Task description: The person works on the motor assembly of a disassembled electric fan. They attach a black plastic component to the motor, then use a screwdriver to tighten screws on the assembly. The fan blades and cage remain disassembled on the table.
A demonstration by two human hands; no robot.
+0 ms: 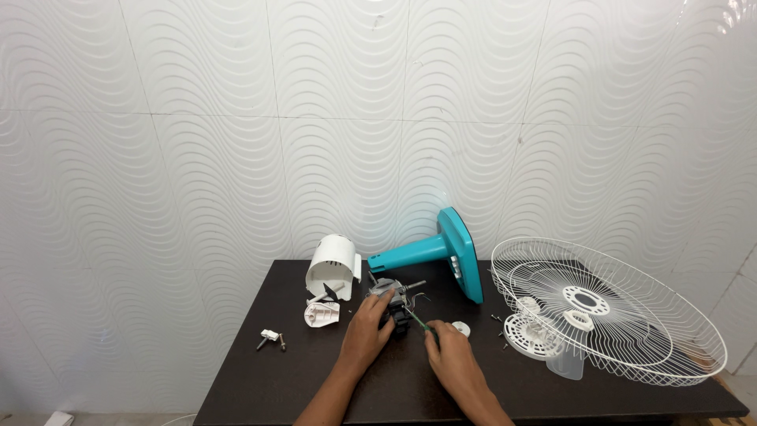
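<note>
My left hand clamps motor | right pinches screwdriver | risk: tip slips, screw rolls off worktop.

On the table at lower centre of the frame, the fan motor lies mid-frame, the motor cover to its left, the stand behind it at right, and the wire grilles far right.
</note>
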